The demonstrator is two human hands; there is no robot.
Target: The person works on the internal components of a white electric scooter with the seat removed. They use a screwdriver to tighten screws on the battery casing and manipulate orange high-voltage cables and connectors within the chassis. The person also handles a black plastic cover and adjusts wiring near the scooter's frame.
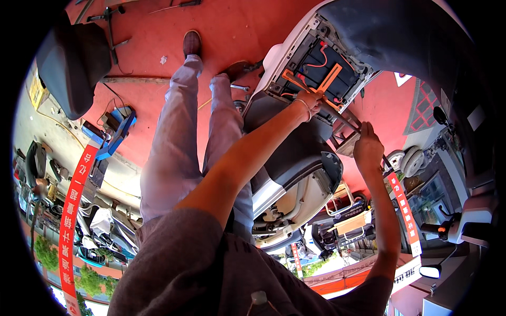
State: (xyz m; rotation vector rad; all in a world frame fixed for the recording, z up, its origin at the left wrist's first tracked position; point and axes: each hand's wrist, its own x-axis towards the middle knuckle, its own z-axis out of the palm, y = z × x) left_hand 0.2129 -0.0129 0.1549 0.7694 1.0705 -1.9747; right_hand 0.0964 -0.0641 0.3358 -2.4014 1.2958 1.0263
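A scooter with its seat off stands at the right, its battery bay open. Inside lie dark batteries with red cables. An orange strap-like piece crosses over them. Over the near edge of the bay slants a long dark bar. My left hand is closed around its upper part, close to the orange piece. Lower down toward the right, my right hand has its fingers closed on the same bar. The bar's kind is hard to make out.
A dark scooter seat is at the upper left, beside a blue tool tray. A wrench lies on the red floor near my feet. Another scooter's handlebar stands at the right, near stacked wheels.
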